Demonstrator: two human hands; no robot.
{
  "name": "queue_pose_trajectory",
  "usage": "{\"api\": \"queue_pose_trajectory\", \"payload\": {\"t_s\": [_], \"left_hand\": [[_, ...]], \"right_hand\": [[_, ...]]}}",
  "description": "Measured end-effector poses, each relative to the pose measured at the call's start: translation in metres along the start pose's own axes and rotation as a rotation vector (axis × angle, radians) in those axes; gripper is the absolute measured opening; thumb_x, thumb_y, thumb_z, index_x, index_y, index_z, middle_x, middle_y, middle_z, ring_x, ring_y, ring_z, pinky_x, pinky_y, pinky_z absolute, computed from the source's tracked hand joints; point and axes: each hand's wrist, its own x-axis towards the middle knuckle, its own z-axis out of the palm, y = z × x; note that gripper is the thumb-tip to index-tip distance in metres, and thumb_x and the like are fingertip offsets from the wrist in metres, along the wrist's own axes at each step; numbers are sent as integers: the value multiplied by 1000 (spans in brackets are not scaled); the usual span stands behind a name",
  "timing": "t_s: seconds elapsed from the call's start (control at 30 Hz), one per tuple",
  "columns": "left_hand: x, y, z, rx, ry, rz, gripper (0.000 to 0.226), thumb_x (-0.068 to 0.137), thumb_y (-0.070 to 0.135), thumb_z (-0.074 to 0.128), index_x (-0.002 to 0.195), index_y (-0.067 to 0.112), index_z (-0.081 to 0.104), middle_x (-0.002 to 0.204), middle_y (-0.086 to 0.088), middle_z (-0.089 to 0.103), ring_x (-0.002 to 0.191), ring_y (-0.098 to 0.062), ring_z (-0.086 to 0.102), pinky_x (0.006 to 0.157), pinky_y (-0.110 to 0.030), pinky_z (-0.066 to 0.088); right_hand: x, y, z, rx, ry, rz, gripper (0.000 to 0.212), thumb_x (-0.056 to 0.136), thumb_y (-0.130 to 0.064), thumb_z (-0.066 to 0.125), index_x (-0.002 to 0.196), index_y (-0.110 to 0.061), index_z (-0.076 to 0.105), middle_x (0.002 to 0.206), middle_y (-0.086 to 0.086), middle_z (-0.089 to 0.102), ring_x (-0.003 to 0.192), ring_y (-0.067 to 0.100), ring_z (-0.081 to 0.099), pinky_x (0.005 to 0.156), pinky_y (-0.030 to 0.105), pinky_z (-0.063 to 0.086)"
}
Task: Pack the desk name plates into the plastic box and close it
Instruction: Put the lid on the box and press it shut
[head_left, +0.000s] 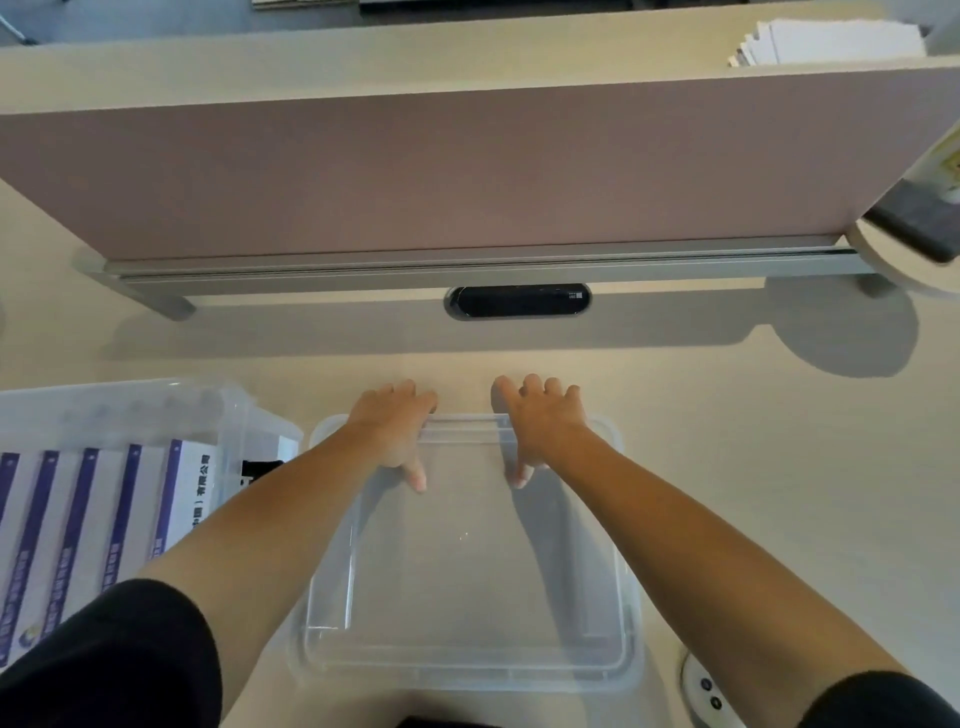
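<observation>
A clear plastic box (467, 670) sits open on the desk right in front of me, with nothing visible inside. My left hand (389, 426) and my right hand (545, 421) both grip its far rim, thumbs inside the wall and fingers curled over the outside. Several white desk name plates (78, 519) with purple stripes stand in a row at the left, inside a second clear plastic container (130, 410).
A pink divider panel (415, 171) on a grey rail runs across the back of the desk. A black oval cable port (517, 301) lies just below it. A stack of white paper (831, 41) is at the far right, and a white round fitting (706, 691) at the near right.
</observation>
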Motion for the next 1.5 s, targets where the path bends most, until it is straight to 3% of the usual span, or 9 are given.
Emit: {"api": "queue_pose_trajectory", "payload": {"t_s": [0.17,0.37,0.63,0.77,0.9,1.0,1.1,1.27,1.5], "left_hand": [[0,-2,-17,-26,-41,-15,68,45,61,86,96,25,59,100,4,48,89,-20,49,65,-30,36],[-30,9,-44,-50,142,11,63,53,60,84,96,26,53,98,5,62,86,-22,57,67,-29,41],[-118,25,-94,-30,580,67,59,68,57,78,110,24,52,114,5,65,100,-27,61,73,-32,41],[-163,28,-95,58,775,175,64,80,76,45,115,23,56,111,1,66,103,-27,61,85,-38,45],[-207,25,-71,-65,686,309,71,89,67,8,114,26,60,107,-2,63,104,-29,58,90,-45,44],[-237,21,-47,-141,652,355,50,100,52,20,117,30,61,106,1,60,102,-25,56,89,-44,45],[-265,20,-20,-181,635,401,40,103,43,31,120,25,63,109,0,60,104,-23,55,89,-39,44],[-291,22,17,-171,521,443,38,98,45,45,129,27,56,121,-1,56,115,-24,50,94,-43,44],[-316,42,36,-419,358,411,29,88,37,66,114,26,64,106,4,58,92,-15,55,79,-29,47]], "right_hand": [[-11,10,-6,-30,43,-16,102,59,-63,83,136,-17,33,128,9,42,116,28,45,97,43,42],[-50,21,-35,37,113,50,97,62,-55,86,130,-13,32,99,6,60,94,26,59,85,39,45],[-152,27,-102,-55,409,109,71,81,-52,73,133,-17,39,125,10,57,114,32,54,92,43,42],[-208,17,-106,132,460,115,68,86,-64,58,136,-19,44,127,10,56,116,33,53,96,46,43],[-249,-5,-82,229,445,142,46,100,-56,27,116,-22,54,114,9,61,109,35,55,92,45,42],[-280,-24,-64,328,430,148,34,103,-47,29,95,-27,55,102,2,60,100,32,56,88,45,44],[-314,-47,-45,407,453,116,39,103,-43,38,119,-19,65,121,2,64,112,26,55,97,42,43],[-353,-80,-5,450,431,145,38,102,-38,47,128,-15,63,127,6,62,118,26,55,95,32,40],[-381,-85,21,413,441,125,36,100,-34,52,131,-16,61,130,6,56,122,25,51,100,30,36]]}}
